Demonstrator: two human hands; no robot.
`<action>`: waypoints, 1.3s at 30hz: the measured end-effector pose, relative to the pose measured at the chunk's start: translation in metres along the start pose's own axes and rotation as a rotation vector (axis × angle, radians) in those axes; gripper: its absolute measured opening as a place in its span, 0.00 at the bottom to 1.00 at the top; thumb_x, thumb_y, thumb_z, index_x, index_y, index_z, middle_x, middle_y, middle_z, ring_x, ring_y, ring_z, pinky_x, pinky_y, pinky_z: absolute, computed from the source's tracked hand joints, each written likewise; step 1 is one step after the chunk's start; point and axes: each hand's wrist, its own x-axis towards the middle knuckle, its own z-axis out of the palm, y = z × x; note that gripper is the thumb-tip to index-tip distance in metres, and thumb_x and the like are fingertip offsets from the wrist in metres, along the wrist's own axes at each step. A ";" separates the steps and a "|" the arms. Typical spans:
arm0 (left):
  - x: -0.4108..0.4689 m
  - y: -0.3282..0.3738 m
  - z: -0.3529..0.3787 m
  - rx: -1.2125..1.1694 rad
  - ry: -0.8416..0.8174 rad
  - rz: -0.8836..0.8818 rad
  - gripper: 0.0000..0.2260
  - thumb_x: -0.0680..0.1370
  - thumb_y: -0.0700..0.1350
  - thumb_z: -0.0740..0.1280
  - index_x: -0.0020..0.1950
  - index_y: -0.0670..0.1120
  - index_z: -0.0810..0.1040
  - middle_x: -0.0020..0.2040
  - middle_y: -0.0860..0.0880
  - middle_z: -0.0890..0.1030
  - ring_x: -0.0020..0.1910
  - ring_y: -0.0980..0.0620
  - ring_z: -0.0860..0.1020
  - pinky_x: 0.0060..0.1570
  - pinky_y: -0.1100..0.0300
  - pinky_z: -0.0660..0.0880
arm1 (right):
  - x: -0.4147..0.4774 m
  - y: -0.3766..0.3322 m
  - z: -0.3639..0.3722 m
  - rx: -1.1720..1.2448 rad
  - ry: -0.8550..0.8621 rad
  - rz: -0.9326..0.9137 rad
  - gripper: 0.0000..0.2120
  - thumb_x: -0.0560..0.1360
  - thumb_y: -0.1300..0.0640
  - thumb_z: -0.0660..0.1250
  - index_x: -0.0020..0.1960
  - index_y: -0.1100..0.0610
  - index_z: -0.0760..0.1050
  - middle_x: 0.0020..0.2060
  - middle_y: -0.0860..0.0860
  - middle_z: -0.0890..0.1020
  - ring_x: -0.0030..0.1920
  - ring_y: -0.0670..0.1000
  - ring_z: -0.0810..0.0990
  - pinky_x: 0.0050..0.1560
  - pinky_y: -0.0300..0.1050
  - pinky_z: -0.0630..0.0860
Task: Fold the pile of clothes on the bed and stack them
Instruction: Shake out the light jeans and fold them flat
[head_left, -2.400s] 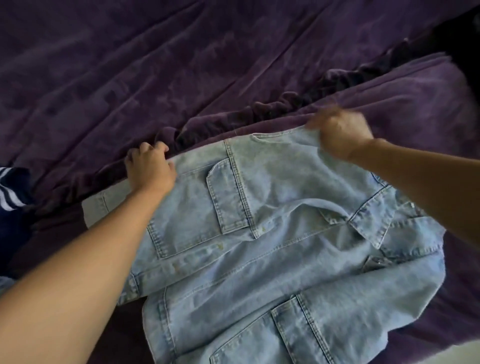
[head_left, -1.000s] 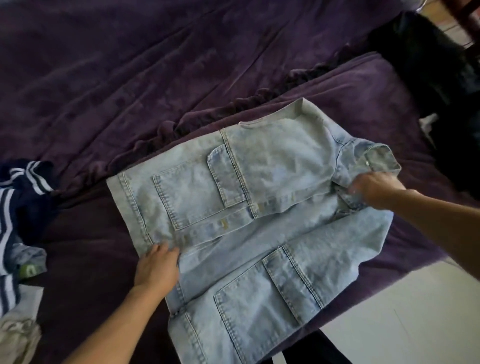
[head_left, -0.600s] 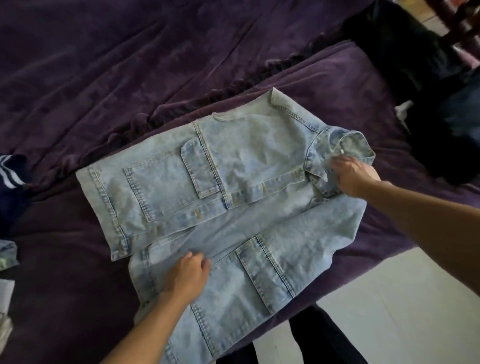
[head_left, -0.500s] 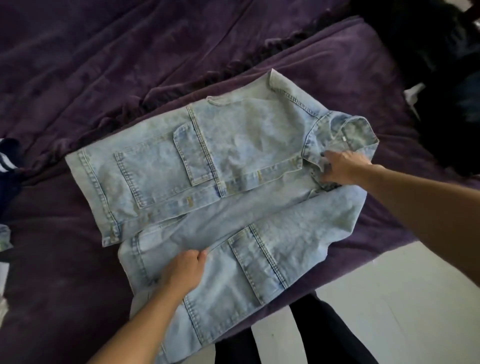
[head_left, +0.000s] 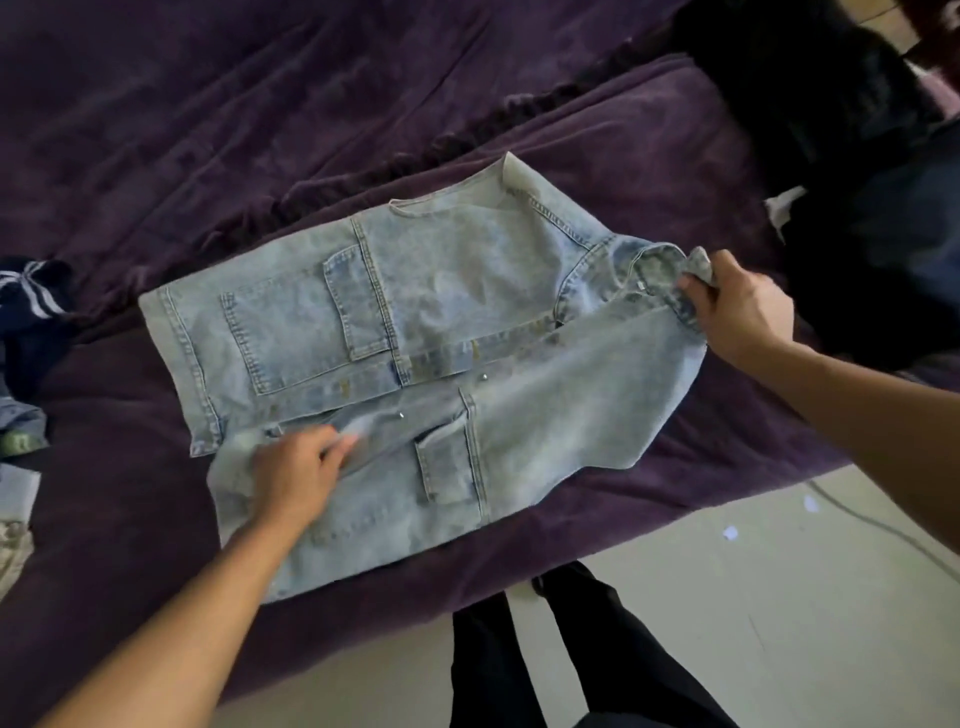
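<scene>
The right hand (head_left: 737, 306) grips the collar of the denim jacket (head_left: 415, 322), thumb and curled fingers pinching a bunched bit of the collar at the jacket's right end. The left hand (head_left: 296, 467) lies on the nearer front panel close to the hem end, its fingers (head_left: 337, 447) bent toward the button edge; they are smeared by motion, so I cannot tell whether they pinch the cloth or only press on it. The jacket lies spread front-up on the purple bed cover (head_left: 156, 130), near the bed's edge, hem to the left and collar to the right. Its two front panels meet along the button strip, each showing a patch pocket, and the far shoulder edge is turned up in a small point. At the left edge of the bed lies a navy garment with white stripes (head_left: 31, 301), with a pale cloth (head_left: 13, 519) nearer below it. A heap of dark clothes (head_left: 831, 130) sits at the upper right, beyond the right hand. Below the bed are a light tiled floor (head_left: 779, 597), a thin cable (head_left: 883, 525) running across it, and the person's legs in black trousers (head_left: 545, 665).
</scene>
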 end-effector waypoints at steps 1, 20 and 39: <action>0.013 -0.004 -0.008 0.067 0.122 -0.015 0.16 0.77 0.52 0.67 0.32 0.47 0.73 0.32 0.45 0.76 0.39 0.40 0.77 0.38 0.51 0.67 | 0.007 -0.002 0.005 -0.036 -0.020 0.019 0.17 0.77 0.40 0.61 0.49 0.55 0.69 0.42 0.62 0.80 0.45 0.66 0.79 0.40 0.52 0.69; -0.088 -0.109 0.063 -0.375 0.080 -0.862 0.14 0.77 0.50 0.67 0.43 0.38 0.74 0.48 0.35 0.79 0.49 0.34 0.77 0.44 0.49 0.71 | -0.136 -0.087 0.093 -0.384 -0.521 -0.504 0.25 0.69 0.54 0.71 0.65 0.48 0.74 0.67 0.51 0.72 0.67 0.57 0.69 0.59 0.54 0.68; -0.088 -0.171 0.081 -0.354 -0.049 -0.760 0.08 0.71 0.39 0.70 0.46 0.47 0.75 0.49 0.43 0.81 0.50 0.40 0.78 0.45 0.56 0.71 | -0.161 -0.083 0.119 -0.409 -0.288 -0.489 0.10 0.65 0.62 0.74 0.46 0.61 0.81 0.41 0.59 0.80 0.44 0.63 0.80 0.44 0.58 0.74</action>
